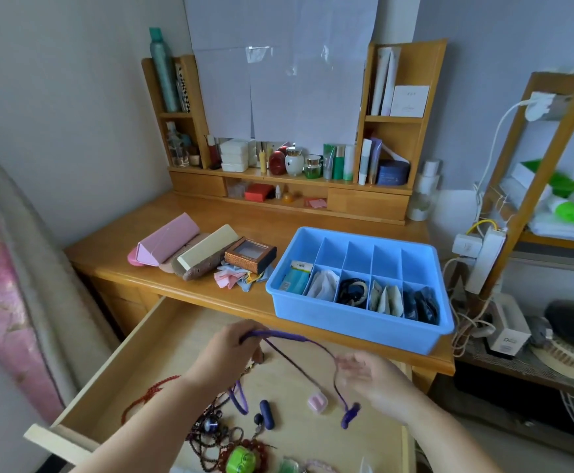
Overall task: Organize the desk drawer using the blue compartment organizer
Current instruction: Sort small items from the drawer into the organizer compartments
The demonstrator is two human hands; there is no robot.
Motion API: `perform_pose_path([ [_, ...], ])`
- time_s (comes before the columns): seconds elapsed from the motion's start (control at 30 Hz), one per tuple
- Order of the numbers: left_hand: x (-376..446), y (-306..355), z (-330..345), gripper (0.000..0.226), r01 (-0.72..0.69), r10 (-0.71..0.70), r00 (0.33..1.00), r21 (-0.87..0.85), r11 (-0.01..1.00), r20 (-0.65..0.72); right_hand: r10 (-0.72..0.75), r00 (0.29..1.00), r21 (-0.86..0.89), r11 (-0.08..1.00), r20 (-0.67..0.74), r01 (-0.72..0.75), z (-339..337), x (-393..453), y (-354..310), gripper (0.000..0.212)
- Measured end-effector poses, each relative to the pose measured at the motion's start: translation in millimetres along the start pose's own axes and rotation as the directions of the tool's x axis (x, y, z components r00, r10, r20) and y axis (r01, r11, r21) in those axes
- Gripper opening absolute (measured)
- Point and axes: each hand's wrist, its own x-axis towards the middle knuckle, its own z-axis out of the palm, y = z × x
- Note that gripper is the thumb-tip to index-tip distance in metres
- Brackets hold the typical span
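Observation:
The blue compartment organizer sits on the desk's right front, its near row filled with packets, hair ties and dark items, its far row bare. Below it the wooden drawer is pulled out. My left hand pinches a purple cord above the drawer. The cord loops across to my right hand, whose blurred fingers are spread with the cord draped over them; its knotted end dangles below. On the drawer floor lie bead strings, a red bead necklace, a dark blue capsule, a pink case and a green roll.
Pink and cream cases, a small brown box and folded cloths lie on the desktop left of the organizer. A shelf hutch with bottles and jars lines the back. A rack with cables and a power strip stands at right.

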Motion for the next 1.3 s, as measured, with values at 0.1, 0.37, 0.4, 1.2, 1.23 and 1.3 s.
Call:
perform_pose_path([
  [0.1, 3.5, 10.0, 8.6, 0.040, -0.066, 0.063, 0.997, -0.101, 0.993, -0.035, -0.014, 0.985, 0.239, 0.969, -0.172, 0.055, -8.2, 7.4, -18.2, 0.010],
  [0.37, 43.3, 15.9, -4.0, 0.032, -0.035, 0.001, 0.991, -0.252, 0.967, -0.134, 0.364, 0.929, 0.894, 0.434, -0.061, -0.111, -12.9, 35.6, -58.9, 0.042],
  [0.4, 48.1, 13.8, -5.7, 0.031, -0.044, 0.008, 0.992, -0.283, 0.958, -0.126, 0.397, 0.916, 0.918, 0.380, -0.052, -0.112, -12.7, 38.8, -61.5, 0.047],
  [1.2, 79.2, 9.7, 12.3, 0.030, 0.118, -0.044, 0.981, -0.401, 0.908, 0.188, 0.579, 0.689, 0.837, 0.542, -0.435, 0.074, -42.2, 68.7, -35.7, 0.019],
  [1.23, 78.6, 9.3, 12.9, 0.031, 0.073, -0.011, 0.987, -0.391, 0.918, 0.159, 0.566, 0.698, 0.820, 0.570, -0.439, 0.053, -49.2, 68.7, -32.1, 0.018],
  [1.3, 80.0, 9.1, 14.6, 0.026, 0.015, 0.027, 0.994, -0.375, 0.927, 0.107, 0.539, 0.728, 0.772, 0.635, -0.424, -0.021, -65.1, 70.4, -26.0, 0.019],
])
